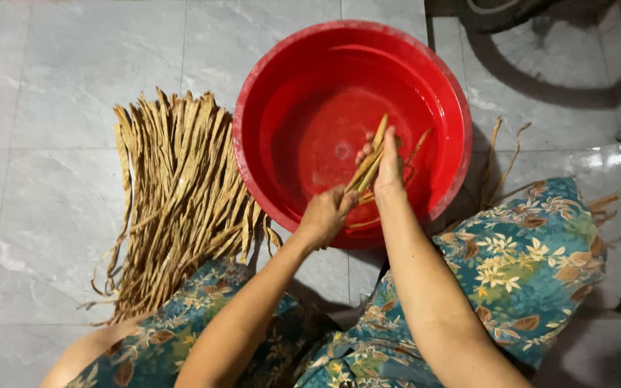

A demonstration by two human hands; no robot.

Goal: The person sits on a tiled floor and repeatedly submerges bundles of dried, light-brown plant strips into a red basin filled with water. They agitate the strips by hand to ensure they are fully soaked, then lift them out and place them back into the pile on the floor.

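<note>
A round red plastic basin with a little water stands on the grey tiled floor in front of me. Over its near side, both hands grip one small bundle of tan dried strips. My left hand clasps the bundle's lower end at the basin's near rim. My right hand wraps around the bundle higher up, above the water. A few strip ends trail into the basin to the right of my hands.
A large pile of long tan dried strips lies fanned out on the floor left of the basin. Several loose strips lie right of it. My knees in blue floral fabric flank the basin's near side.
</note>
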